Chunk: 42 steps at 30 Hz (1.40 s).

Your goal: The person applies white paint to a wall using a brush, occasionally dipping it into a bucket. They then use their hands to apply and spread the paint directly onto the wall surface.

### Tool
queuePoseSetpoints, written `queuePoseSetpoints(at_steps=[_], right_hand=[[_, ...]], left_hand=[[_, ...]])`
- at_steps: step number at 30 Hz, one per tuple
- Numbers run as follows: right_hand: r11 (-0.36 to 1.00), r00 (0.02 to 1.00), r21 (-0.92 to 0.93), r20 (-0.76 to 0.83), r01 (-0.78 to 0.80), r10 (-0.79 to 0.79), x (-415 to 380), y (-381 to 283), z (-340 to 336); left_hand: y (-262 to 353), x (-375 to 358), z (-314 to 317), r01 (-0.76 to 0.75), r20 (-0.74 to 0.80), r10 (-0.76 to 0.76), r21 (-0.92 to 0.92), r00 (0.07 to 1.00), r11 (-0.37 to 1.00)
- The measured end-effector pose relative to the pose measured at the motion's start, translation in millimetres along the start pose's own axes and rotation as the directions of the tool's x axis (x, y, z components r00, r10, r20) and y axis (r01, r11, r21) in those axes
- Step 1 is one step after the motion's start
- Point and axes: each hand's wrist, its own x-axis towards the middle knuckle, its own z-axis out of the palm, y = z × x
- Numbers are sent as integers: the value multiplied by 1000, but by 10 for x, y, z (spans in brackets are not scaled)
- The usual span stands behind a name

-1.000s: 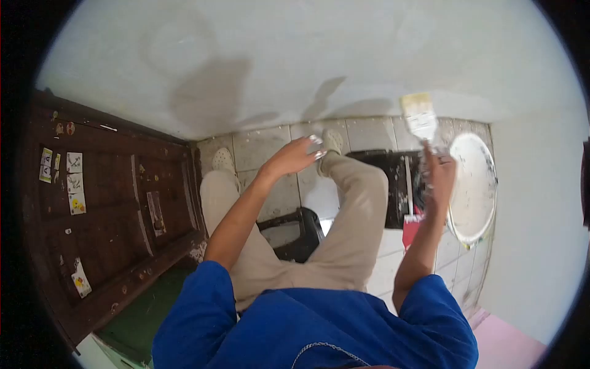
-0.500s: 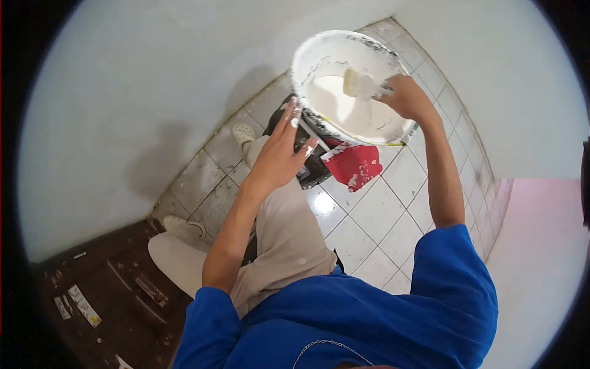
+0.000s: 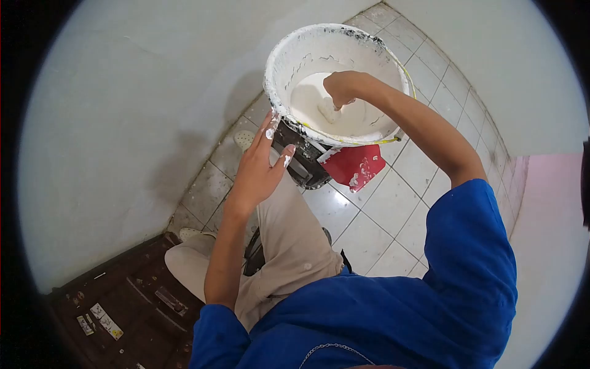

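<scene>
Deeper into the bucket (image 3: 276,61) since the earlier frame, the right hand (image 3: 341,89) has its fingers curled in, seemingly round the handle of the brush (image 3: 329,109), though the grip is mostly hidden, while the left hand (image 3: 253,175) has moved little, its fingers loosely spread, tips at the rim. This looks like loading the brush, and lifting it out would call for letting the excess drip off. Pale and blurred, the brush sits low in the white paint (image 3: 307,98), inside crusted, smeared walls, above a red scoop (image 3: 356,165).
</scene>
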Motion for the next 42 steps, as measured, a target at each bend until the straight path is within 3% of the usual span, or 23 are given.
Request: queuePoseSetpoints(at_steps=[4, 8, 13, 15, 17, 20, 22, 23, 26, 29, 32, 35, 38, 41, 42], right_hand=[[1000, 996, 8, -83, -15, 16, -217, 44, -128], [996, 924, 32, -372, -78, 84, -950, -15, -125], [949, 733, 190, -604, -251, 314, -1734, -214, 391], [923, 703, 317, -605, -220, 375, -1851, -200, 596], [869, 557, 465, -682, -168, 473, -1934, -273, 689], [827, 495, 500, -666, -259, 558, -1892, -264, 892], [805, 424, 559, -692, -196, 584, -1917, -344, 972], [794, 386, 586, -704, -159, 596, -1902, -373, 986], [784, 360, 605, -706, -141, 610, -1866, -441, 1037], [797, 263, 601, -760, -64, 594, -1860, -474, 1059], [731, 449, 594, -581, -335, 679, -1872, -561, 898], [822, 245, 563, -788, -86, 565, -1783, -586, 1012], [840, 266, 496, -798, -221, 541, -1702, -561, 1120], [865, 225, 495, -836, -86, 501, -1677, -563, 1208], [840, 194, 531, -817, -114, 543, -1712, -662, 1152]], left_hand=[[16, -47, 23, -46, -35, 48, 60, 998, 997], [30, -44, 69, -101, -32, 103, 62, 994, 993], [0, -46, 82, -103, -41, 105, 49, 994, 993], [45, -74, 49, -26, -2, 26, 27, 1000, 999], [41, -91, 29, 1, 21, -2, 47, 1000, 999], [65, -136, 13, 41, 37, -43, 45, 998, 998], [-14, -158, 83, -72, -87, 78, 70, 993, 995], [-33, -169, 81, -9, -10, 10, 62, 1000, 998], [-39, -199, 13, -26, -12, 27, 93, 1000, 995], [-61, -178, 51, -41, -16, 44, 109, 999, 993], [-69, -196, 60, -32, 5, 31, 112, 999, 993], [-108, -202, 98, -27, -20, 28, 78, 999, 997], [-118, -218, 125, -17, -9, 18, 29, 1000, 999], [-92, -202, 69, 15, 37, -15, 12, 999, 1000], [-115, -198, 86, -2, 27, 1, 26, 1000, 1000]])
